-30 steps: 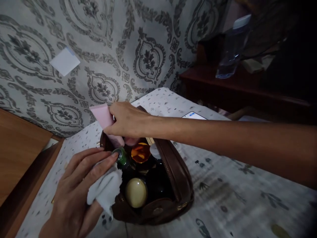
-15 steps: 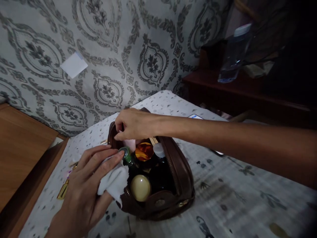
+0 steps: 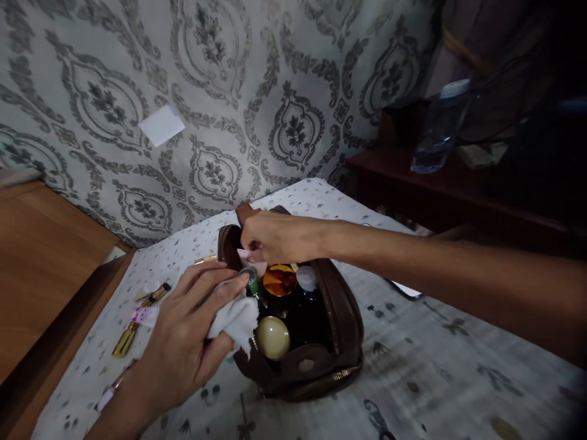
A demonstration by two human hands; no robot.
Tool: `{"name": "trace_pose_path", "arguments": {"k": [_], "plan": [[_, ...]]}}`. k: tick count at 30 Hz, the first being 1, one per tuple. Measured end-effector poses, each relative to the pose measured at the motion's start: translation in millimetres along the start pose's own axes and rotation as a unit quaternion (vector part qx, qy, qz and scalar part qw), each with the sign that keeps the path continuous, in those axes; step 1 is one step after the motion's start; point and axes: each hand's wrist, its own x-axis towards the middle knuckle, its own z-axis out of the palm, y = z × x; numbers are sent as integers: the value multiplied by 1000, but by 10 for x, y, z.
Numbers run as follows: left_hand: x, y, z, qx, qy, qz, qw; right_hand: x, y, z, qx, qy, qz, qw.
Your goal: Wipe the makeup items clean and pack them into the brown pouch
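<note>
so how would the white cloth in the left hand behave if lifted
The white cloth would probably be floppy, as it hangs crumpled from the left hand. It's likely light too, looking thin at its ragged edge.

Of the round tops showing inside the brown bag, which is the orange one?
The shiny orange top, between the green top by the left hand and the whitish cap. No other is orange; the cream lid sits nearer the camera.

brown bag; pink tube; white cloth; amber lid; grey damask wall; white leaf-printed sheet
</note>
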Motion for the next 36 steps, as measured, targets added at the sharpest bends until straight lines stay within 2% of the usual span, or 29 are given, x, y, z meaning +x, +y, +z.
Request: {"name": "trace_pose_path", "arguments": {"k": [6,10,14,16,20,24,26,30,33,36], "plan": [[-46,6,50,-27,24,-27,999,-1,41,8,-3,-12,-18,1000],[-169,14,59,-76,89,-48,992,-26,-15,44,1,14,2,1000],[-421,11,13,-111,148,-100,978,-24,-60,47,2,59,46,997],[-598,-29,3,-115,135,-148,973,-33,-83,25,-9,99,69,993],[-1018,-190,60,-126,59,-275,951,-131,-238,8,-28,193,88,977],[-1442,-329,173,-123,22,-363,923,-301,-612,163,23,251,28,967],[-1629,-364,220,-106,-5,-399,911,-374,-831,323,62,240,-29,968],[-1939,-439,267,-58,-55,-429,900,-427,-1200,770,118,121,-142,975],[-2120,-594,258,-26,-49,-445,894,-369,-1366,1120,140,39,-154,977],[-2257,-864,210,0,-17,-486,874,-235,-1452,1400,181,3,-124,976]]}}
